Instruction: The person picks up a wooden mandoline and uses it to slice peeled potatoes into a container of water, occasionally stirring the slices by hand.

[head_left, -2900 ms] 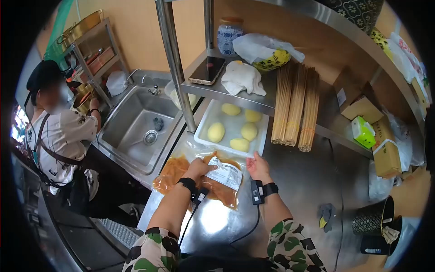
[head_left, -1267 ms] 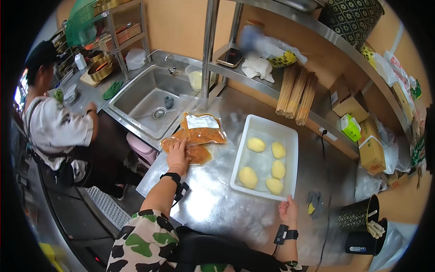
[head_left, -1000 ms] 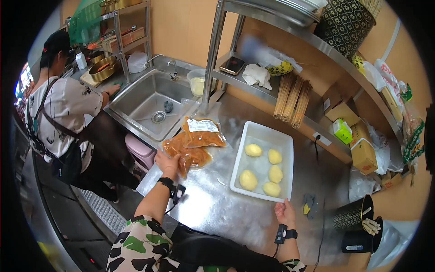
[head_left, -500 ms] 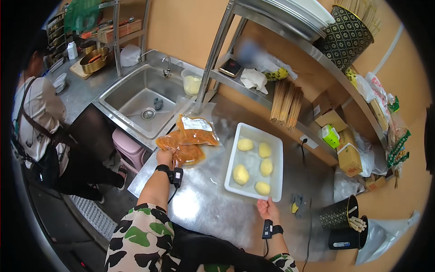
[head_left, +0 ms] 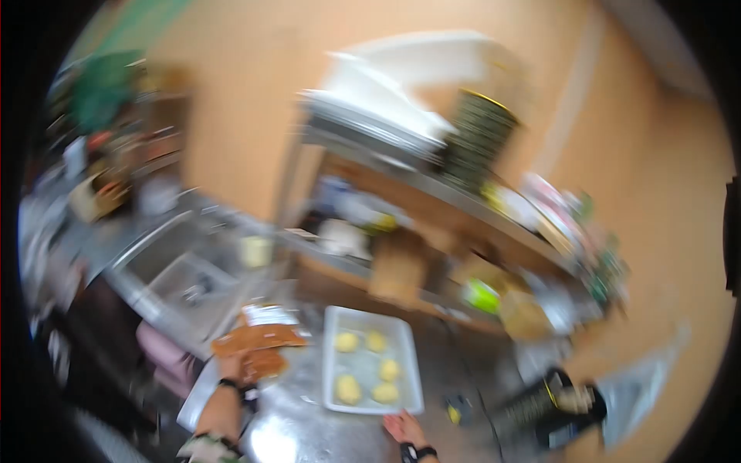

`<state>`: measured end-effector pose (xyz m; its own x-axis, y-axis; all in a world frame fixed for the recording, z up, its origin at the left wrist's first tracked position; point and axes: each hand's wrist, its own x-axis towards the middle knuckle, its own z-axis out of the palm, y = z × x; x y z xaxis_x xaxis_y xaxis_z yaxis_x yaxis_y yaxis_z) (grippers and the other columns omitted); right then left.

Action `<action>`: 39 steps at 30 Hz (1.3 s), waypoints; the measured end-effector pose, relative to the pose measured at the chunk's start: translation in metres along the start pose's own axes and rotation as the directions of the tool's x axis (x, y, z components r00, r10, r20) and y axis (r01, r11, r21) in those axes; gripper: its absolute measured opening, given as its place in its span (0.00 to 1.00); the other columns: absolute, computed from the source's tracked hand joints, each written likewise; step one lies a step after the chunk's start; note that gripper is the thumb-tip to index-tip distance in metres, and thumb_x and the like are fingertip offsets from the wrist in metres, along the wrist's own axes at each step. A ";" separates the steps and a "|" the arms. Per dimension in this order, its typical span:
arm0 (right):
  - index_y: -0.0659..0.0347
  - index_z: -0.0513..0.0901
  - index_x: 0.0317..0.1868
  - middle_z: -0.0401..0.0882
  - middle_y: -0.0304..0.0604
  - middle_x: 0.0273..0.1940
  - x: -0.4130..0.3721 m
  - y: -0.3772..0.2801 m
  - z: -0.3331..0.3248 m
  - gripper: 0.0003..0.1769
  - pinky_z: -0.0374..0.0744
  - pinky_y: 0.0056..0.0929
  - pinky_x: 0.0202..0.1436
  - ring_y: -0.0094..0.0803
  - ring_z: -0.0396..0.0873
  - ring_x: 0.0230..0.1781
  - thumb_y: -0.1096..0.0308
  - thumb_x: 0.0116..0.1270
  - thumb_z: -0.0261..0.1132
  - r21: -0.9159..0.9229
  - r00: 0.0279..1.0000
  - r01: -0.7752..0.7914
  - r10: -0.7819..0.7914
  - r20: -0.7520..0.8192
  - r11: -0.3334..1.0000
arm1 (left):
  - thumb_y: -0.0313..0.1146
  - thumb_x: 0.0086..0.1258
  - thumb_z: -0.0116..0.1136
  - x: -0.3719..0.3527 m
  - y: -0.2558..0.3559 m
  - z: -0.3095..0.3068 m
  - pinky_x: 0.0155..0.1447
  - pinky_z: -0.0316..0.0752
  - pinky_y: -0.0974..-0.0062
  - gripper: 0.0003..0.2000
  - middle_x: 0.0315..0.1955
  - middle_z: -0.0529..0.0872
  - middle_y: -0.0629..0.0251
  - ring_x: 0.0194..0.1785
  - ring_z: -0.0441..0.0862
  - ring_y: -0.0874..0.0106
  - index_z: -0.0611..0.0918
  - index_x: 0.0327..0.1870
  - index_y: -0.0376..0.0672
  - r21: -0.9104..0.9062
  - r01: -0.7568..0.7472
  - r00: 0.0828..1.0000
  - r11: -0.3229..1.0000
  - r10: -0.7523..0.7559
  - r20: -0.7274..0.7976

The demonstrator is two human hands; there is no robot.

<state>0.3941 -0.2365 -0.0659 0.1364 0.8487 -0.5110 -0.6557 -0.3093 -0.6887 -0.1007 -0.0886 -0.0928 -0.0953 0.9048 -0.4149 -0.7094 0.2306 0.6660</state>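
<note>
Motion blur smears the whole view. My left hand is at the near left edge of the clear bags of orange food, with its fingers apparently closed on the lower bag. A white label lies on the upper bag. Several peeled potatoes sit spread out in a white rectangular tray. At the tray's near right corner is my right hand, fingers stretched out by the rim and holding nothing that I can make out.
A metal sink is at the left, with a person beyond it. Above the counter runs a metal shelf carrying white trays and a dark patterned bucket. Dark containers stand at the right, near a cable.
My view has swung upward and to the right, so the counter appears lower and farther left. Both hands stay beside the bags and the tray.
</note>
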 end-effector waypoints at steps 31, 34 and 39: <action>0.61 0.73 0.43 0.80 0.48 0.33 -0.042 -0.023 0.032 0.14 0.81 0.35 0.35 0.36 0.80 0.30 0.59 0.76 0.50 -0.067 0.991 -0.064 0.072 0.115 0.996 | 0.43 0.68 0.52 -0.056 0.059 -0.151 0.45 0.79 0.65 0.17 0.41 0.87 0.63 0.40 0.84 0.66 0.84 0.47 0.40 0.932 -0.197 0.795 0.305 0.606 -0.030; 0.61 0.79 0.42 0.82 0.47 0.39 -0.063 -0.061 0.052 0.14 0.80 0.34 0.42 0.31 0.81 0.35 0.59 0.74 0.53 -0.524 0.955 -0.250 0.296 0.004 0.814 | 0.36 0.65 0.53 -0.087 0.025 -0.122 0.17 0.55 0.78 0.15 0.14 0.66 0.78 0.16 0.64 0.78 0.68 0.15 0.56 0.318 -0.084 0.916 0.944 0.199 -0.349; 0.62 0.82 0.43 0.83 0.37 0.41 -0.094 -0.159 0.074 0.15 0.76 0.24 0.51 0.23 0.78 0.43 0.58 0.70 0.59 -0.954 0.952 0.264 0.123 0.281 0.139 | 0.31 0.58 0.58 -0.132 -0.012 -0.113 0.37 0.78 0.68 0.11 0.32 0.83 0.56 0.33 0.81 0.64 0.81 0.39 0.36 0.645 0.108 0.986 0.757 -0.164 0.028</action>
<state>0.4309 -0.2351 0.1297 -0.1601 0.8902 -0.4265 0.6540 -0.2280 -0.7214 -0.1580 -0.2514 -0.1159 0.0421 0.8644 -0.5011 -0.0970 0.5027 0.8590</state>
